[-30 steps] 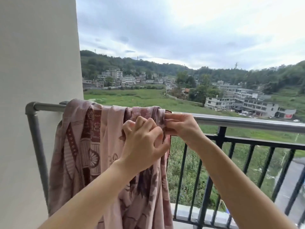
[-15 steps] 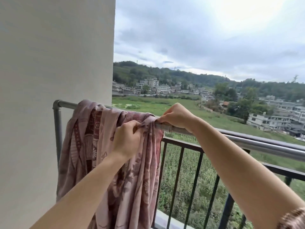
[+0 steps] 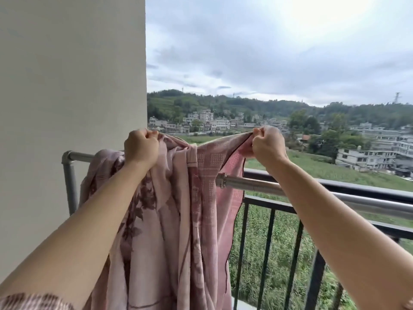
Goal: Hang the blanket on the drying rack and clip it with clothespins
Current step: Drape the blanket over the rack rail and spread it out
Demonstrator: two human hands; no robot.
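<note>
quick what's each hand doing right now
Left hand: closed in a fist on the top edge of the pink blanket, lifted above the rack bar.
Right hand: closed, pinching the same edge.

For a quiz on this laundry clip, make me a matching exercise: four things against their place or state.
1. left hand
2. right hand
3. pink patterned blanket
4. silver metal rack bar

a. bare right of the cloth
b. draped, bunched by the wall
c. grips the edge near the wall
d. lifts the edge above the bar

Pairs: 1-c, 2-d, 3-b, 4-a
</note>
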